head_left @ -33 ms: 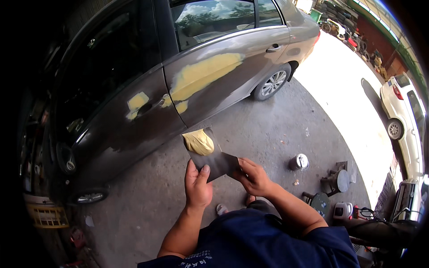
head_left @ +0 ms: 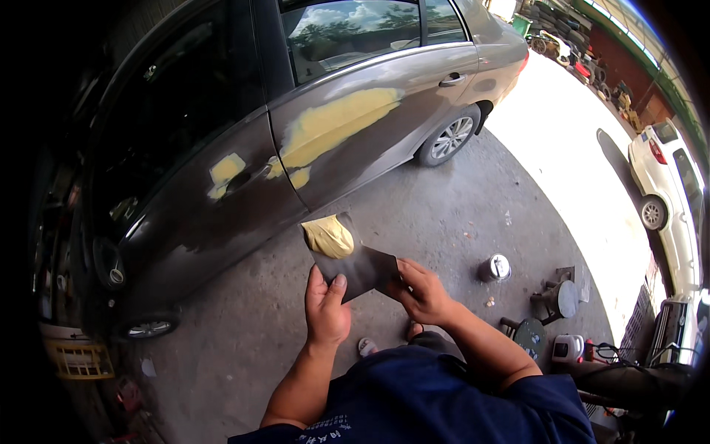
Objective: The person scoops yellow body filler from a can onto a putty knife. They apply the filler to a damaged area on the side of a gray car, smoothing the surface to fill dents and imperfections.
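My left hand grips the lower edge of a dark flat mixing board, thumb on top. A smooth mound of yellow body filler covers the board's far left part. In my right hand, fingers closed, is a dark flat spreader; its left edge lies over or against the board, and I cannot tell whether they touch. Beyond my hands stands a grey-brown car. Its rear door carries a large yellow filler patch, and a smaller patch is on the front door.
On the concrete floor to the right are a metal can, round stools and a white jug. A yellow crate sits at lower left. A white car stands outside in sunlight.
The spreader in my right hand has shifted very slightly to the right. My left hand and the board are practically unmoved.
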Demonstrator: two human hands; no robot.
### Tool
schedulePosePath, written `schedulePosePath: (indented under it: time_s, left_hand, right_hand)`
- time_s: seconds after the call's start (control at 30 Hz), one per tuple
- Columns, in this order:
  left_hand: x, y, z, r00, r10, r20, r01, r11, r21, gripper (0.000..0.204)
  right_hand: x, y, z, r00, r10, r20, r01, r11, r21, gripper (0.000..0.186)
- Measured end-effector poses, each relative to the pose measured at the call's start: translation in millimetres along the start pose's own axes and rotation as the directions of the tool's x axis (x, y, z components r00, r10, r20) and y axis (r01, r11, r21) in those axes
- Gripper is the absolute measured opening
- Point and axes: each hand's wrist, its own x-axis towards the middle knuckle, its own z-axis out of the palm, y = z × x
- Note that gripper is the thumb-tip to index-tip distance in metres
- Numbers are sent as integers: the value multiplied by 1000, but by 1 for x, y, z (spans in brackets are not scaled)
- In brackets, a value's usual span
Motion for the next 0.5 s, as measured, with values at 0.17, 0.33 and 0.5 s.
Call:
schedulePosePath:
  time_s: [0.17,0.33,0.5]
  left_hand:
    - [-1,-6,-2,1000,26,1,-26,999,20,40]
    - [2,-1,-3,999,36,1,-36,999,15,42]
    - [5,31,5,996,-90,17,91,984,-154,53]
  right_hand:
    - [12,-15,2,997,-83,1,81,969,-234,46]
    - [-5,17,10,977,130,168,-39,889,-456,50]
    - [-12,32,-25,946,307,-108,-302,951,58,41]
